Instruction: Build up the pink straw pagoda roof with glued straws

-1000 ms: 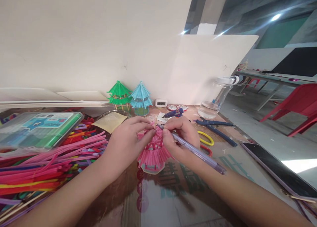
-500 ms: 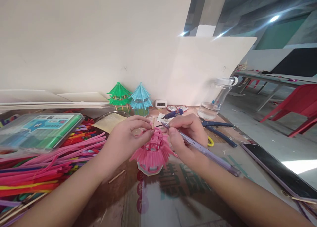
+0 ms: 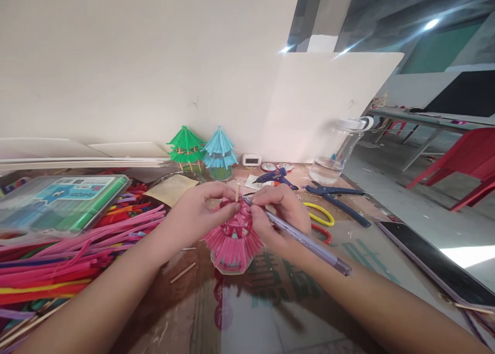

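The pink straw pagoda point(image 3: 234, 240) stood on the table point(image 3: 270, 313) at the centre of the view, between both hands. The left hand point(image 3: 197, 217), at 9 o'clock from the model, was closed in a pinch on its upper tier, beside the wooden stick point(image 3: 237, 192) that rose from the top. The right hand point(image 3: 276, 215), at 3 o'clock, gripped a purple pen point(image 3: 305, 240) in a writing hold. The pen tip rested against the top tier, just beside the stick.

Around it:
- Pipe cleaners point(image 3: 77, 256) lay heaped at 9 o'clock.
- A green pagoda point(image 3: 186, 147) and a blue pagoda point(image 3: 219, 150) stood at 12 o'clock.
- A glue gun point(image 3: 275, 177) lay at 1 o'clock.

Probable faults:
- Excess pressure from the pen tip could bend or dislodge the thin straw fringes.
- A tight pinch could crush the upper tier.
- Sideways force at the top could tilt the stick or tip the model, since only its base met the table.
- The pen barrel, trailing toward 4 o'clock, could snag the lower fringe if the wrist turned.
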